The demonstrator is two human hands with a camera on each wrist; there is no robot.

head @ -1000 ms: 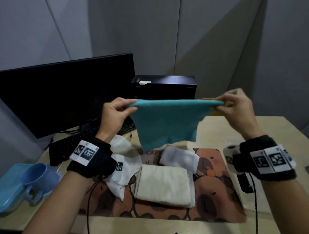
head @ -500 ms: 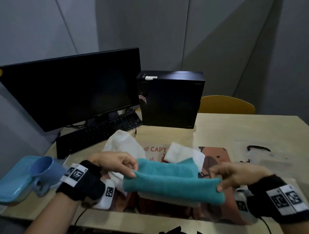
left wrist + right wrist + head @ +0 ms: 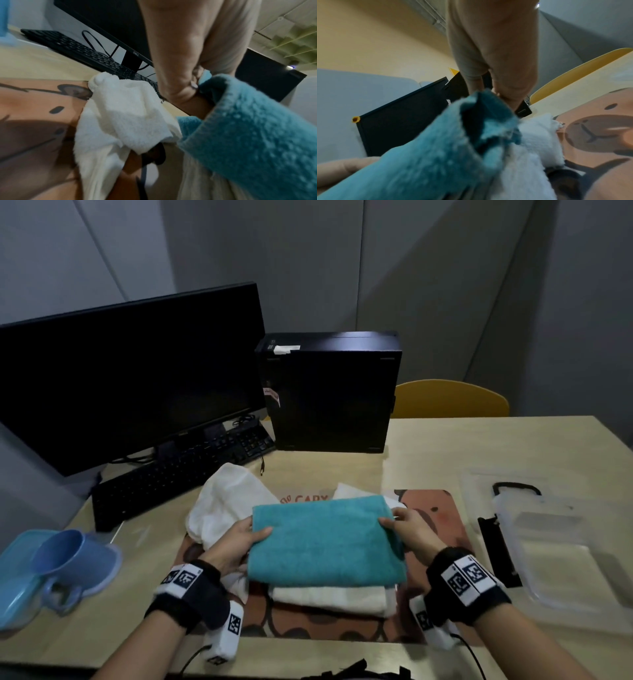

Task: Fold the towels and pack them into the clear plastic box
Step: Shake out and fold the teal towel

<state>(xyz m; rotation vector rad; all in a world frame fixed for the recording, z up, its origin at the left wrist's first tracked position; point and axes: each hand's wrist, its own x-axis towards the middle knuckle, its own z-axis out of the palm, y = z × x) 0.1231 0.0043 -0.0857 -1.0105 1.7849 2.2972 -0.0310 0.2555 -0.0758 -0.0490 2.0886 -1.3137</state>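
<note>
A teal towel (image 3: 325, 542), folded into a flat rectangle, lies on top of a folded cream towel (image 3: 329, 599) on the capybara-print mat (image 3: 442, 508). My left hand (image 3: 257, 537) pinches its left edge, thumb on top. At the opposite edge my right hand (image 3: 394, 523) pinches the towel the same way. The left wrist view shows the thumb (image 3: 181, 75) against the teal towel (image 3: 257, 128); the right wrist view shows fingers (image 3: 508, 83) closed on a teal towel corner (image 3: 488, 108). The clear plastic box (image 3: 582, 594) stands open at the right.
Two unfolded white towels (image 3: 222, 501) (image 3: 346, 491) lie behind the stack. A black keyboard (image 3: 178, 474), monitor (image 3: 130, 378) and computer case (image 3: 332, 392) stand at the back left. A blue mug (image 3: 65, 553) on a blue lid (image 3: 13, 594) sits front left. A yellow chair (image 3: 448, 400) is beyond the table.
The teal towel was held up spread in the air; both hands have folded it over and brought it down onto the cream towel. My view has tilted down.
</note>
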